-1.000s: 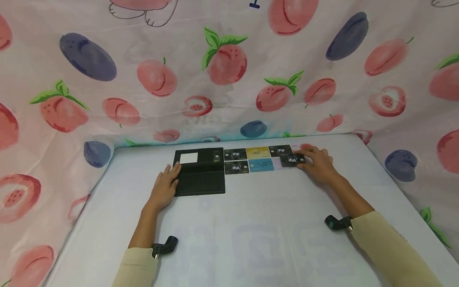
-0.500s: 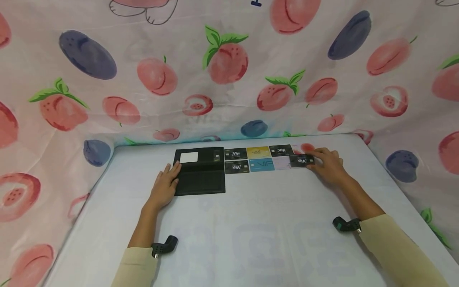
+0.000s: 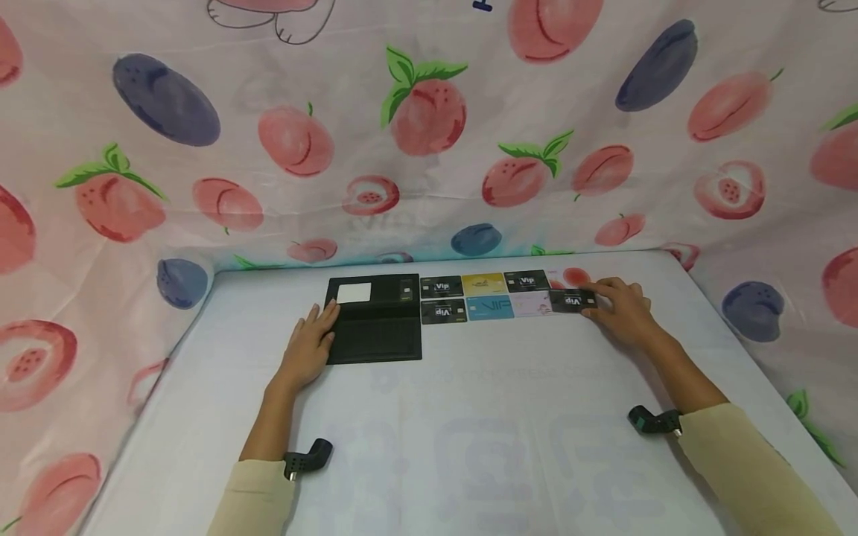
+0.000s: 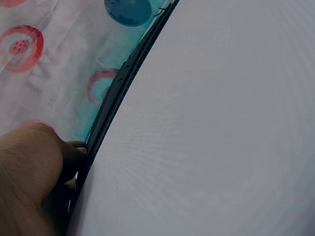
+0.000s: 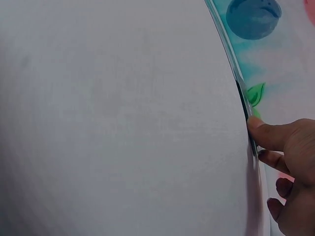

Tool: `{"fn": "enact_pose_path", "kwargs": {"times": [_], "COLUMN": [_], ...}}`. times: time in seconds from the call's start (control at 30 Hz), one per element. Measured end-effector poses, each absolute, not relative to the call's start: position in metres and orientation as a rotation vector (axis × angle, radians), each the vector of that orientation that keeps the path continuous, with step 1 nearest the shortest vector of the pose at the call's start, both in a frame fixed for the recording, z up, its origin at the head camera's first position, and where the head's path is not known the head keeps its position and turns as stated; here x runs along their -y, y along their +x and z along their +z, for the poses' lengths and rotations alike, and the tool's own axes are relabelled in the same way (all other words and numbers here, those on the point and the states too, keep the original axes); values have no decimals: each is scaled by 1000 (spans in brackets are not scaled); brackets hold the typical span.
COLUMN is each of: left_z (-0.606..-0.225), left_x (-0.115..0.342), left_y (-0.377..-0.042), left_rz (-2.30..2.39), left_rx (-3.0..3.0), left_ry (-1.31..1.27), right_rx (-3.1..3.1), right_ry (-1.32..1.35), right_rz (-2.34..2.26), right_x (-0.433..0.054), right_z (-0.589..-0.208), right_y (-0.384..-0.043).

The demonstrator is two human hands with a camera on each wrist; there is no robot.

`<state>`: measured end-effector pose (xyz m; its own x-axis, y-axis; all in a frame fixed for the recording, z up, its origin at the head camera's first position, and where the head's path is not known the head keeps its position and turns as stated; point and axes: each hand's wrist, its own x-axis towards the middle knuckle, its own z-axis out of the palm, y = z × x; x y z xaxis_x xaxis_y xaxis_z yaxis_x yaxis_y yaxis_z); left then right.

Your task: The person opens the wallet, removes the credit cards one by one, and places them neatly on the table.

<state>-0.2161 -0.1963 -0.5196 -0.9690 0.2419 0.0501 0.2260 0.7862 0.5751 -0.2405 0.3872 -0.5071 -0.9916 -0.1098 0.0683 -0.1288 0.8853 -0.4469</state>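
An open black card wallet (image 3: 375,339) lies flat on the white table; its upper flap has a white label and a card showing in a slot. My left hand (image 3: 307,348) rests on the wallet's left edge with fingers extended. Far to the right, my right hand (image 3: 623,313) pinches a black Vip card (image 3: 570,301) by its right end, at the end of the lower row. In the right wrist view, thumb and index finger hold this thin dark card (image 5: 244,105) at the tabletop. The left wrist view shows the wallet edge-on (image 4: 110,105) beside the hand.
Two rows of cards run right from the wallet: black Vip cards (image 3: 442,311), a gold card (image 3: 484,284), a blue VIP card (image 3: 490,307), a pale pink card (image 3: 532,304) and a peach-patterned card (image 3: 559,279). Fruit-print cloth (image 3: 429,179) rises behind the table.
My right hand has slid the black Vip card to the right, uncovering the pale pink card and placing it beside that card under the peach-patterned one. My left hand has stayed on the wallet.
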Motion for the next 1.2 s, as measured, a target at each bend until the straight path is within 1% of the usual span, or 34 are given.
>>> {"fn": "enact_pose_path", "kwargs": {"times": [0.9,1.2], "left_z": [-521,-519], "left_x": [195,195], "left_y": [-216,-217], "left_rz": [916,910], "left_rx": [-2940,-2945], "left_ry": [360,349], "right_rx": [3026,2941], "right_ry": [155,226], "right_rz": [717,719], "right_x": [-403,-404], "right_z": [-506,-511], "right_y": [-235,-236]}}
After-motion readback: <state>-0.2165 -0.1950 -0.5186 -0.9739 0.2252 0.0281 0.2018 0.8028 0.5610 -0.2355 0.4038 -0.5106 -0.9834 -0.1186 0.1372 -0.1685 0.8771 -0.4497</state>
